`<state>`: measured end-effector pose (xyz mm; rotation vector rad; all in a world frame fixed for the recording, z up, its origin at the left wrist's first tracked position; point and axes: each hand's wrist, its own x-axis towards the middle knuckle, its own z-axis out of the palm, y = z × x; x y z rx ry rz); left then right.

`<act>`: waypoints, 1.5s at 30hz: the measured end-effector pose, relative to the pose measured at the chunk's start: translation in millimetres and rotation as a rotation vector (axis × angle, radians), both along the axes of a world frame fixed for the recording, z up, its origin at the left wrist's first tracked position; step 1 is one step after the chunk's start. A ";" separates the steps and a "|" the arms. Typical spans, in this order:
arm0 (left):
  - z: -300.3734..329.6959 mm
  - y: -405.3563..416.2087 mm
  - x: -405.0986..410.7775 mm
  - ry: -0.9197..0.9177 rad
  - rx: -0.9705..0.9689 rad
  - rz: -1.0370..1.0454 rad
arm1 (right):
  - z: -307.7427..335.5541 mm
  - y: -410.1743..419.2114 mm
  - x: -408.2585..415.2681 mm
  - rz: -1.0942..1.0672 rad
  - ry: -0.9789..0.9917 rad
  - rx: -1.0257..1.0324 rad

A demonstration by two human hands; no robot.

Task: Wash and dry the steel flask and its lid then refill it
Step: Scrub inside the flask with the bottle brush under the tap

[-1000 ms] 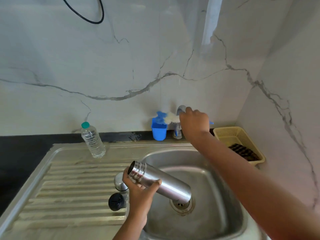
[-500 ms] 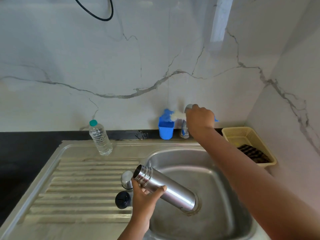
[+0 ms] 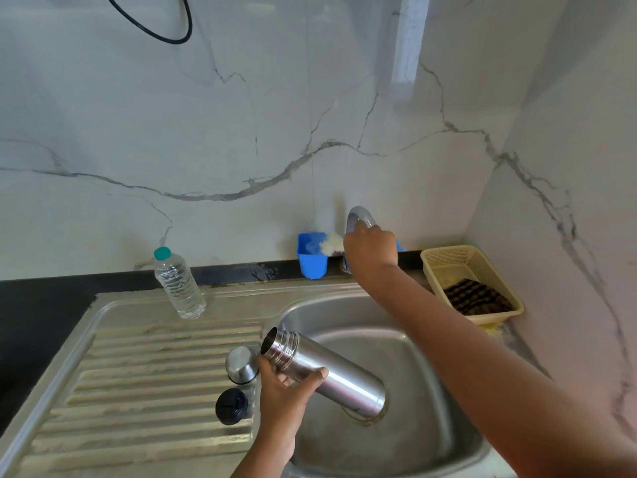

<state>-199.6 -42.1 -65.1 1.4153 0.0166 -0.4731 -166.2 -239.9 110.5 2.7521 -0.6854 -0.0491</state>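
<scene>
Left hand (image 3: 287, 391) grips open flask (image 3: 324, 370), tilted over sink (image 3: 431, 391) left edge. Right hand (image 3: 370, 253) fingers curl on tap (image 3: 358, 217) at back edge. Steel lid (image 3: 241, 363), black stopper (image 3: 231, 406) on drainboard (image 3: 138, 381).

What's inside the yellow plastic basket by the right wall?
The yellow plastic basket holds a dark checked cloth at its near end. The mesh floor shows behind it; anything under the cloth is covered.

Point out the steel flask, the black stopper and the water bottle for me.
steel flask (image 3: 339, 376), head view, on the middle of its body.
black stopper (image 3: 231, 406), head view, on its top face.
water bottle (image 3: 179, 288), head view, on its clear ribbed body.
</scene>
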 end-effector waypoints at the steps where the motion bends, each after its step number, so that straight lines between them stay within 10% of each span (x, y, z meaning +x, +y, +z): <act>1: 0.0 0.2 0.0 -0.004 -0.004 -0.005 | 1.9 0.5 6.3 0.009 0.025 -0.023; 34: -2.1 3.1 1.7 -0.027 -0.051 -0.012 | -84.9 23.2 -101.4 -0.114 -0.542 0.601; 40: -0.3 5.5 5.2 -0.141 0.027 -0.172 | -144.8 34.2 -148.1 0.036 -0.294 0.994; 45: 4.7 9.7 -0.5 -0.190 0.064 -0.367 | -161.1 48.2 -148.8 -0.061 -0.184 0.915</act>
